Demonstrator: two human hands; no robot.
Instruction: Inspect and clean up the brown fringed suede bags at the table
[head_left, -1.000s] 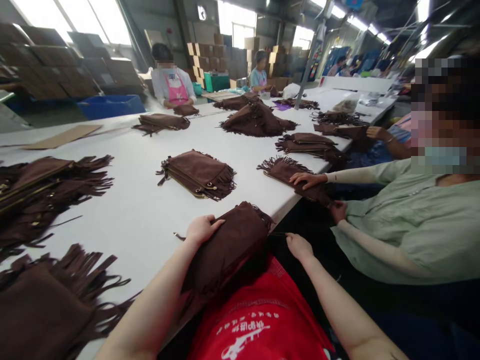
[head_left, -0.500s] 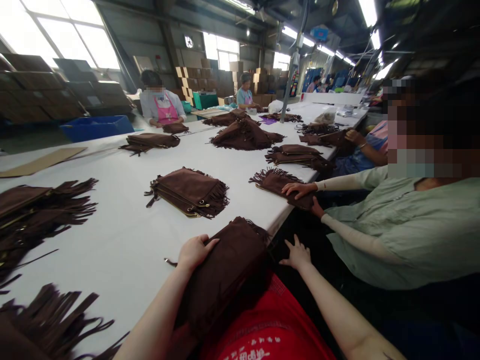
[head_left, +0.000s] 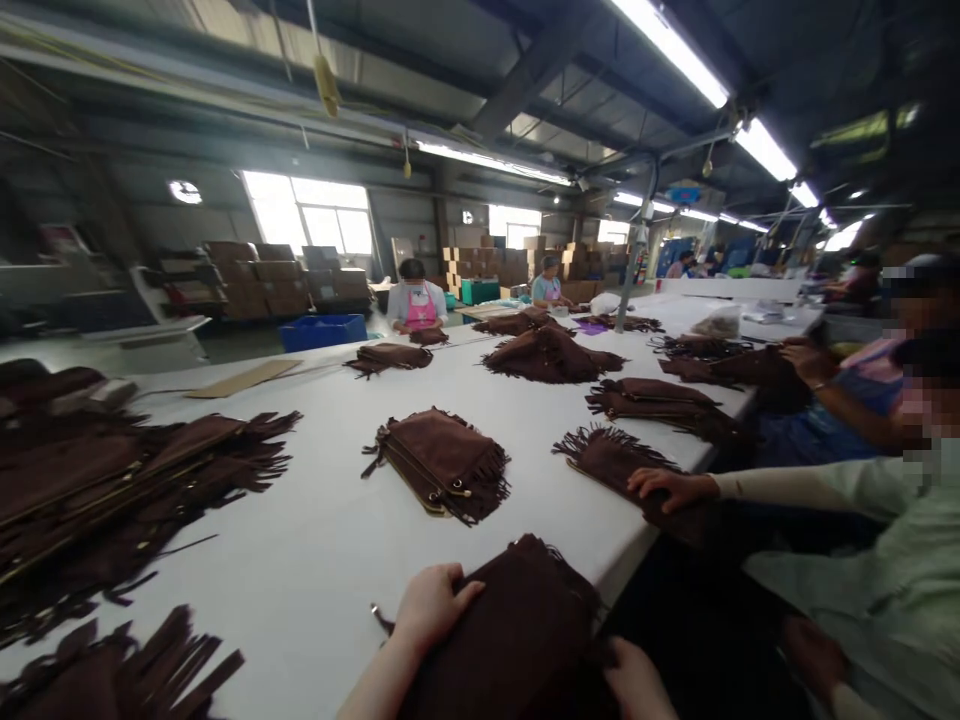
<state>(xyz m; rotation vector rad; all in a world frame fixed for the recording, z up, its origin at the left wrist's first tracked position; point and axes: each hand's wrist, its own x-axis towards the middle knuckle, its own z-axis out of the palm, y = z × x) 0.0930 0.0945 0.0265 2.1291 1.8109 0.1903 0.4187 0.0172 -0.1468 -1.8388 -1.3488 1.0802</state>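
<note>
A brown suede fringed bag [head_left: 517, 625] lies at the near edge of the white table [head_left: 300, 570], hanging partly over it. My left hand [head_left: 431, 605] rests on the bag's left edge, fingers curled over it. My right hand [head_left: 637, 685] sits at the bag's right lower side at the bottom of the view; only part of it shows and its fingers are hidden.
A stack of fringed bags [head_left: 442, 462] lies mid-table, larger heaps at the left [head_left: 112, 480] and far middle [head_left: 547, 355]. A co-worker's hand [head_left: 667, 487] presses on another bag [head_left: 607, 455] to my right. Other people sit along the table. Cartons and a blue bin [head_left: 322, 330] stand behind.
The view has tilted upward, so my arms and the bag sit lower in frame. My right hand has come in against the bag's right side. My left hand stays on the bag.
</note>
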